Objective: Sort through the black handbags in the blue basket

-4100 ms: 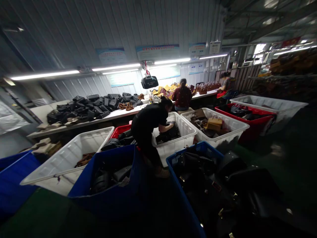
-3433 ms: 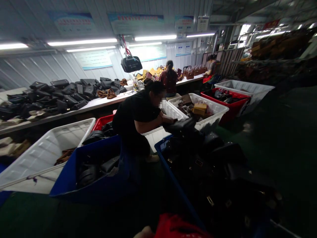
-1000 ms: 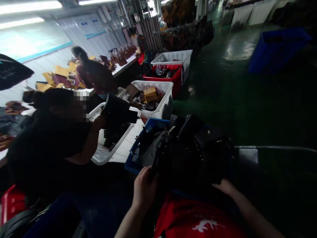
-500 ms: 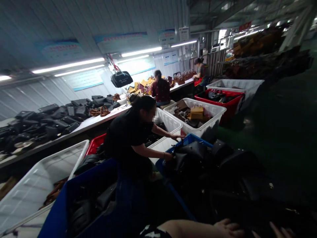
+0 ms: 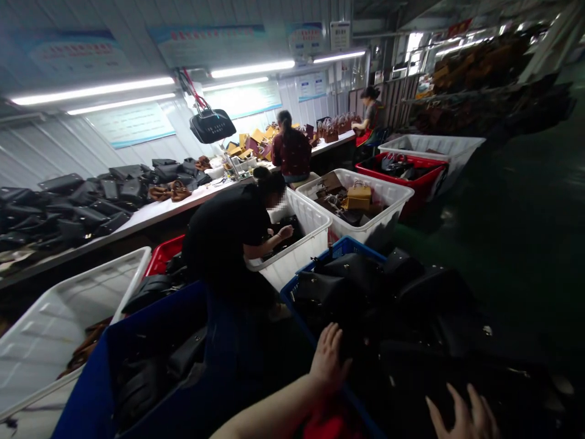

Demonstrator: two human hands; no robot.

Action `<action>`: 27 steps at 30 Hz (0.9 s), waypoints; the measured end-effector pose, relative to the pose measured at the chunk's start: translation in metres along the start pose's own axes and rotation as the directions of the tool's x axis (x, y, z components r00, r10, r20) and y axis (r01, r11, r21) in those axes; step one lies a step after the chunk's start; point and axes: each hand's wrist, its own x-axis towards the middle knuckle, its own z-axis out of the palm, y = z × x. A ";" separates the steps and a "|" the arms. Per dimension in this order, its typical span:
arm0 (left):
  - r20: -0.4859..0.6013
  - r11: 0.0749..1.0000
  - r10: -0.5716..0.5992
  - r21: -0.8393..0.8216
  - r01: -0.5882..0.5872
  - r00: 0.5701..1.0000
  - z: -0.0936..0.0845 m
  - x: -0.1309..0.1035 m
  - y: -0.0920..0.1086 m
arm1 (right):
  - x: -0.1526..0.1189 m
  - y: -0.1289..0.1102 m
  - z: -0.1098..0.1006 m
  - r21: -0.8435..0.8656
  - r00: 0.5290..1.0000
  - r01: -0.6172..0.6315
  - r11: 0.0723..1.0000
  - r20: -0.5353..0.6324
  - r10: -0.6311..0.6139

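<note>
Hovered over black bags (image 5: 350,283) in a blue basket (image 5: 346,245).
Held left hand (image 5: 329,360) half open, right hand (image 5: 466,417) wide; had white bin (image 5: 297,256) behind, bent person (image 5: 223,231) and blue bin (image 5: 95,378) to the left.

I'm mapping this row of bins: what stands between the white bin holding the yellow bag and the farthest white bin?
A red bin stands between them, as the head view shows.

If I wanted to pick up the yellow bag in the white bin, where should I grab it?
Probably by its handle, reaching down from above. The handle loops up from the top of the yellow bag, and nothing seems to cover it inside the white bin.
</note>
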 end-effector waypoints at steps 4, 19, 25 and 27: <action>-0.171 0.979 -0.165 0.094 0.182 0.971 -0.036 0.054 -0.028 | 0.082 -0.051 0.014 -0.023 0.990 0.140 0.990 0.034 -0.139; 0.396 0.924 -0.201 -0.226 0.308 0.896 0.056 0.194 -0.129 | 0.201 -0.092 0.326 -0.095 0.558 0.073 0.993 0.829 0.038; 0.622 0.946 -0.201 -0.078 0.315 0.757 0.098 0.202 -0.109 | 0.120 -0.074 0.355 -0.185 0.660 0.117 0.976 0.748 0.063; 0.618 0.962 -0.210 -0.005 0.272 0.758 0.096 0.198 -0.095 | 0.131 -0.093 0.341 -0.177 0.669 0.100 0.979 0.740 0.065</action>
